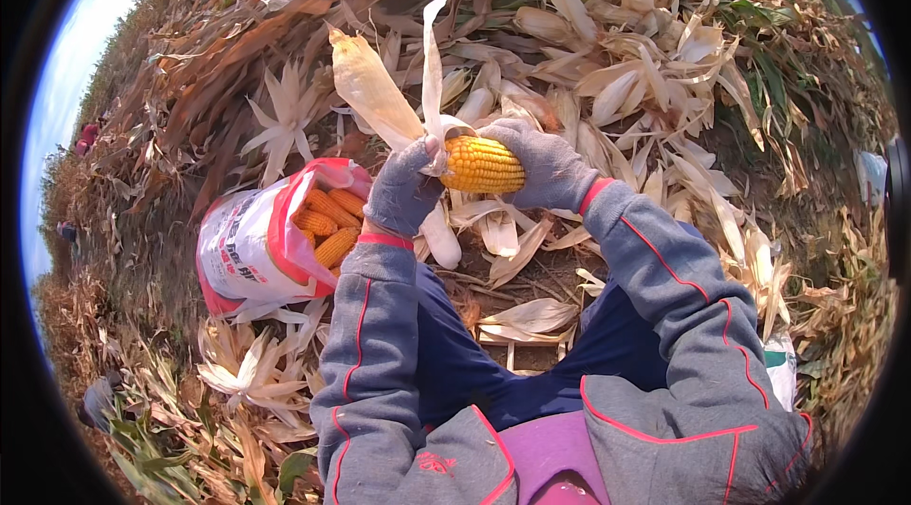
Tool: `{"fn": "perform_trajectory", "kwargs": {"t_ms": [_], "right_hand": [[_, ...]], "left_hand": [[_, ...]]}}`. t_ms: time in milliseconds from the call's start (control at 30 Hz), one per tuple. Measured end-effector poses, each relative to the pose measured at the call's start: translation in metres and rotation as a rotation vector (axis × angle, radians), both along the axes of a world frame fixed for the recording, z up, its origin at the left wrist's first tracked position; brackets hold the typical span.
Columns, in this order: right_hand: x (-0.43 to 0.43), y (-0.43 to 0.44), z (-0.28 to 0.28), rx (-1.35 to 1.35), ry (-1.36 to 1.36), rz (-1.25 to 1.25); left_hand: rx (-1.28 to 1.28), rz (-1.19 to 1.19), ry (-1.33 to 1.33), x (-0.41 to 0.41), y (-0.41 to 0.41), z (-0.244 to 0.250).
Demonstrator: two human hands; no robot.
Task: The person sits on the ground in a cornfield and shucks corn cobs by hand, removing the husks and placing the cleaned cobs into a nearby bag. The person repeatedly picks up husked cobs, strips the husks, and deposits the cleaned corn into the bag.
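Note:
Both my hands wear grey work gloves and hold one ear of corn (pixel 485 165) between them. Its yellow kernels are bare, and the ear lies nearly level in front of me. My left hand (pixel 407 186) grips its left end, where dry pale husk leaves (pixel 371 88) are bent back and stick up and away. Around the right end wraps my right hand (pixel 544 163), its fingertips partly hidden behind the ear. Just left of my left hand a white and red woven sack (pixel 245 249) lies on its side, mouth towards me, with several husked ears (pixel 331 220) inside.
Loose husks (pixel 527 320) cover the soil between my knees. Beyond my hands rises a heap of dry corn stalks and leaves (pixel 285 28), with unhusked ears (pixel 544 24) at its right. A white bag (pixel 781 370) lies by my right side. Distant people (pixel 87 138) appear at far left.

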State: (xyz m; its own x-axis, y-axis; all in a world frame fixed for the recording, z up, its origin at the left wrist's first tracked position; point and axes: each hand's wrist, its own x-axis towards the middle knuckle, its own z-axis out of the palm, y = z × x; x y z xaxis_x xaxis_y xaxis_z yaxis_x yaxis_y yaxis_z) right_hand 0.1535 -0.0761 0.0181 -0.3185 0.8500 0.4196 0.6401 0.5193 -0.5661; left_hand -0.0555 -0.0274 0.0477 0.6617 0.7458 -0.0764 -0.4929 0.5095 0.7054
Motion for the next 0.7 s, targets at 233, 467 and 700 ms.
{"fn": "perform_trajectory", "kwargs": {"t_ms": [233,467,700], "right_hand": [[-0.010,-0.008,0.008,-0.342,-0.048,-0.056],[-0.011,-0.001,0.000,-0.107,-0.380,-0.092],[-0.032,-0.001,-0.022,-0.162,-0.050,-0.124]], "left_hand": [[0.020,0.165,0.034,0.005,0.021,-0.024],[-0.137,0.340,0.042,-0.009,0.034,-0.038],[-0.328,0.962,0.156,0.007,0.035,-0.016]]}}
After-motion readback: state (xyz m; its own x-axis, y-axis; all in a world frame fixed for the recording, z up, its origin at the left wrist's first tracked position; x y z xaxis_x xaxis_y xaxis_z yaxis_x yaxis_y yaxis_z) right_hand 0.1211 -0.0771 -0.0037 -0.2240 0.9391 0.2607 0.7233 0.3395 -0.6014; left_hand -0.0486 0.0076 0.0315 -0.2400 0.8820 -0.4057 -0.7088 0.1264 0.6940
